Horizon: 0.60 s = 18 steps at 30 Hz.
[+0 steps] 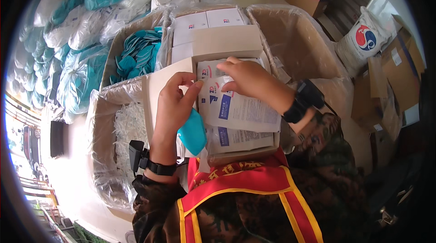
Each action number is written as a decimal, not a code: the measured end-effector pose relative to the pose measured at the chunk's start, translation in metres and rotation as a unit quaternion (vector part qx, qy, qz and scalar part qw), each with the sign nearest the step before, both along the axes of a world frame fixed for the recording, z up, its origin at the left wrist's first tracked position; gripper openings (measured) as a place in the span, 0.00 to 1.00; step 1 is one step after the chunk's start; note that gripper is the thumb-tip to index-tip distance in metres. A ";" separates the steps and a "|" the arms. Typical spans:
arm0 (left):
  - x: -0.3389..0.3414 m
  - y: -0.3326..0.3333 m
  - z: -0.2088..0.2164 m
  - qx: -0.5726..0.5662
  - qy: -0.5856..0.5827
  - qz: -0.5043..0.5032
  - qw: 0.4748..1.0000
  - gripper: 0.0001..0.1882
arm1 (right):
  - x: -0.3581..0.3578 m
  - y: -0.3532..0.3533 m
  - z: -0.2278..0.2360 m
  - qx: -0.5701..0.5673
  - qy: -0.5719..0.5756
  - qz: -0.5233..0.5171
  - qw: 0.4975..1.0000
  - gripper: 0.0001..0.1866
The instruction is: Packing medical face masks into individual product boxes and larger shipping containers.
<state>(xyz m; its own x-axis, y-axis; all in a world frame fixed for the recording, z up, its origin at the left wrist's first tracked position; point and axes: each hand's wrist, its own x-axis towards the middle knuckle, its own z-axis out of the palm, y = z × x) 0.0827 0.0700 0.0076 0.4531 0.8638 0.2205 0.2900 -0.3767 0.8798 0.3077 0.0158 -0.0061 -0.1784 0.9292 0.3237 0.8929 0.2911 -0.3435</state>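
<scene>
One open carton [243, 155] holds at least two white printed packets [250, 122], the upper overlapping the lower, with the left hand [175, 102] at its left edge, thumb and forefinger almost together, though I cannot tell whether they pinch anything, and the right hand [247, 77] over the upper packet, thumb and forefinger parted. One teal piece [193, 133] shows beside the left hand's wrist; whether it is held is unclear. Beyond lie one heap of teal pieces [141, 59] and at least two closed white boxes [225, 17].
</scene>
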 end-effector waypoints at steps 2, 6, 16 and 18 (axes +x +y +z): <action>0.002 0.002 -0.004 0.016 -0.007 0.005 1.000 0.13 | 0.004 0.006 -0.010 -0.054 -0.026 0.012 0.998 0.16; -0.008 -0.005 -0.011 0.011 -0.006 0.025 1.000 0.15 | -0.008 -0.005 0.002 -0.029 0.033 0.031 0.999 0.13; 0.003 -0.045 0.024 0.136 -0.008 -0.078 0.988 0.04 | -0.028 -0.058 0.051 0.075 0.101 0.065 0.990 0.10; 0.007 -0.054 0.023 0.071 -0.046 -0.069 0.994 0.04 | -0.030 -0.060 0.055 0.097 0.103 0.082 0.986 0.09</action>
<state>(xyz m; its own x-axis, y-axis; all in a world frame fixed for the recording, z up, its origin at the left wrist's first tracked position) 0.0892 0.0159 0.0308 0.5368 0.7526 0.3813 0.1486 -0.5292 0.8354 0.2776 -0.0441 0.0485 -0.2327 0.8099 0.5385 0.7453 0.5042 -0.4363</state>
